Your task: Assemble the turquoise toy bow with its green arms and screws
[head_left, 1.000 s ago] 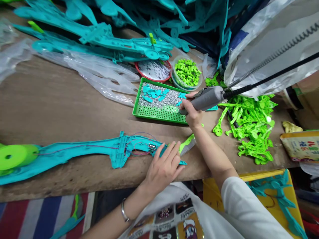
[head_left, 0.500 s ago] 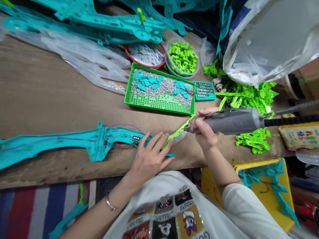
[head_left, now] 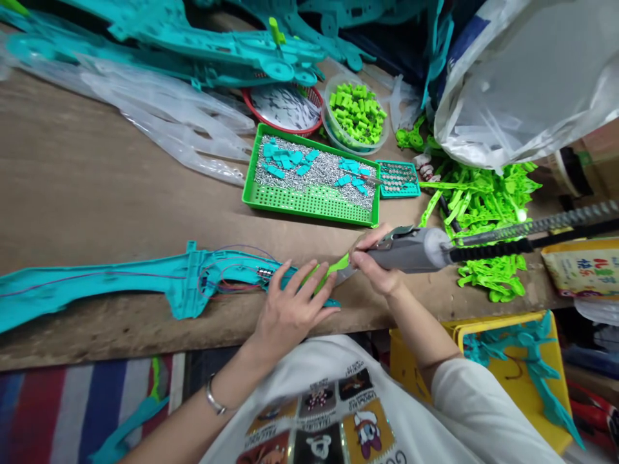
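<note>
- The teal shell (head_left: 120, 290) is laid near the front edge of the table (head_left: 184, 212); likely light and stiff, best held by its rim, off the fragile-looking wires (head_left: 240, 288)
- Shell and green strip (head_left: 339, 265) are covered by the left hand (head_left: 287, 309), fingers slightly spread
- The grey screwdriver (head_left: 409, 251) is clamped in the right hand (head_left: 380, 270), fingers wrapped round

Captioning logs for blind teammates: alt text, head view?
A person holds a gray corded tool in the right grip near a lime part; the left grip lies across that part and a wired teal shell. Beyond them, a green tray holds small metal pieces.
</note>
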The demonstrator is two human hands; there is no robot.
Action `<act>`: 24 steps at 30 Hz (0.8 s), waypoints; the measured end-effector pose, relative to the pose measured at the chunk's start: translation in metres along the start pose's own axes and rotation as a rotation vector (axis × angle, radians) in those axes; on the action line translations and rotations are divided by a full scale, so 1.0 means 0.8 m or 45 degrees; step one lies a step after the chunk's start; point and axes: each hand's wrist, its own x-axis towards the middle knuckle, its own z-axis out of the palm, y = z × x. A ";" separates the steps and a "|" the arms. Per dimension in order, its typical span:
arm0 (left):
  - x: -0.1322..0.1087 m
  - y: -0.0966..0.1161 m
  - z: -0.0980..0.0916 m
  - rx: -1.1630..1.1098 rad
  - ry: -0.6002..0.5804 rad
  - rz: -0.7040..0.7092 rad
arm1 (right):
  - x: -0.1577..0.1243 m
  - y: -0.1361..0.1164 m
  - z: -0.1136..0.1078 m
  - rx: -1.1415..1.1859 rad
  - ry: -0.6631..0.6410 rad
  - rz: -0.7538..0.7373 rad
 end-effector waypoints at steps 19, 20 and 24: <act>0.000 0.000 0.000 -0.046 0.038 -0.032 | 0.148 0.014 0.047 0.072 0.254 -0.247; -0.001 0.000 0.001 -0.049 0.044 -0.031 | 0.148 0.014 0.048 0.052 0.260 -0.231; -0.001 0.000 0.001 -0.058 0.052 -0.037 | 0.151 0.017 0.048 0.030 0.293 -0.215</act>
